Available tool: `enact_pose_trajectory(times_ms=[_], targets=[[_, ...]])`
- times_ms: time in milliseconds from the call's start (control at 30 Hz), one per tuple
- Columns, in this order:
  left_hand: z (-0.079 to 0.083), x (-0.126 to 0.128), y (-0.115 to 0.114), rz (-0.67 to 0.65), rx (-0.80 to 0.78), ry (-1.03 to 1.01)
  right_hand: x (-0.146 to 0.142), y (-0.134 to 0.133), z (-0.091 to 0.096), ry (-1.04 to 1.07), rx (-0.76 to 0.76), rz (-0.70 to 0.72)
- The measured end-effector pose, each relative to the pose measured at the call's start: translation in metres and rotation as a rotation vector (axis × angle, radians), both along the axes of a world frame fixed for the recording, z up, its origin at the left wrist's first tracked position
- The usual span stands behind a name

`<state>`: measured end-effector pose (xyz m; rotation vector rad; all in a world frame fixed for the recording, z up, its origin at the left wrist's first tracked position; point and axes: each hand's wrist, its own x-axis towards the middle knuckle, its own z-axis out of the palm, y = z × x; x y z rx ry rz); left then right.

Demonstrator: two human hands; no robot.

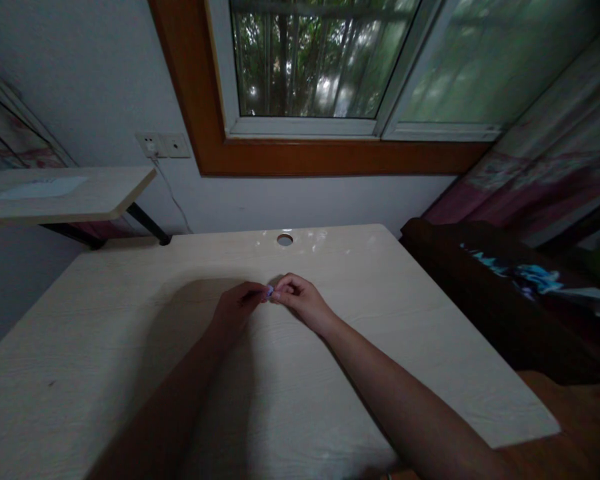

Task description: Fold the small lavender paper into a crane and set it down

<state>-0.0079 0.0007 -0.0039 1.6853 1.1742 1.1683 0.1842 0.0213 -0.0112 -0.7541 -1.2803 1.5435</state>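
Both my hands meet over the middle of a pale wooden desk [105,347]. My left hand [237,305] and my right hand [297,299] are each closed in a pinch, fingertips touching. Between them sits a tiny purple object [269,291], too small to name; both hands pinch it. My forearms stretch from the near edge, the left one in shadow.
A round cable hole [285,239] lies at the desk's far edge. A raised shelf [65,193] stands at the left. A wall socket [163,145] with a cable and a window [325,60] are behind. A dark bed or sofa [500,293] flanks the right.
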Motion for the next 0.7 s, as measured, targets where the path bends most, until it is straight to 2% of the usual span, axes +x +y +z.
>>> enact_pose_trajectory(times_ms=[233,400,700], targets=[[-0.005,0.001,0.002,-0.021,-0.047,-0.106,0.0,-0.001,0.0,-0.012,0.018,-0.031],[-0.007,0.002,0.003,-0.072,-0.027,-0.18,0.002,-0.003,0.004,-0.096,0.108,-0.083],[-0.006,-0.001,0.006,-0.04,0.134,-0.021,0.002,-0.006,0.011,-0.21,0.299,-0.109]])
